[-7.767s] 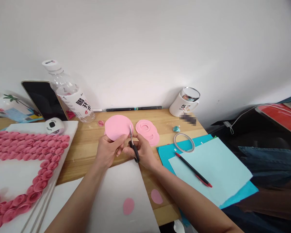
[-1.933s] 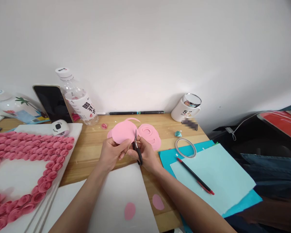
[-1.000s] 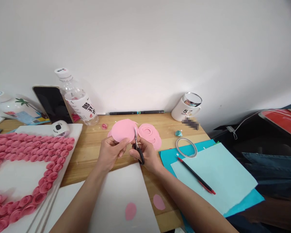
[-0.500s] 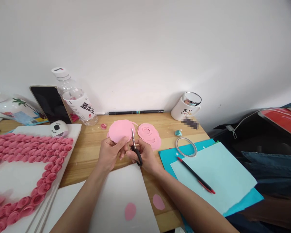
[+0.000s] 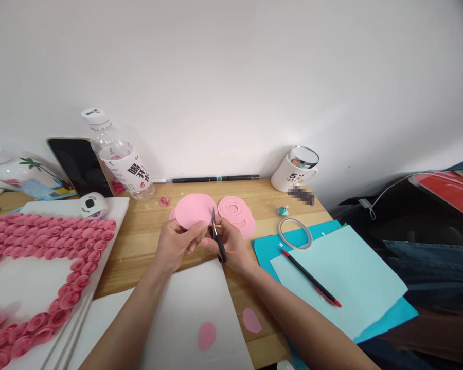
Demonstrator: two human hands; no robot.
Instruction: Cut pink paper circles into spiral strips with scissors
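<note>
Between its thumb and fingers, my left hand [image 5: 176, 242] pinches a round piece of pink paper [image 5: 193, 209] by its lower edge. My right hand [image 5: 230, 243] is closed around the black handles of a small pair of scissors [image 5: 218, 241]. The metal blades point up and lie at the right edge of the pink circle. Behind it on the table lie cut pink paper spirals [image 5: 237, 213]. Two small pink paper scraps lie nearer me, one [image 5: 207, 336] on a white board [image 5: 189, 313] and one [image 5: 252, 320] on the wood.
At left, rolled pink paper flowers [image 5: 71, 280] cover part of a board, with a bottle [image 5: 125, 164] and phone [image 5: 77, 167] behind. Against the wall are a black pen [image 5: 216, 179] and a mug [image 5: 295, 169]. At right, a tape roll [image 5: 295, 234] and red-black pen [image 5: 312, 280] rest on blue sheets [image 5: 343, 277].
The pink circle has turned and tilted slightly, and the scissor blades have shifted a little to the right along its edge. Both hands keep their hold.
</note>
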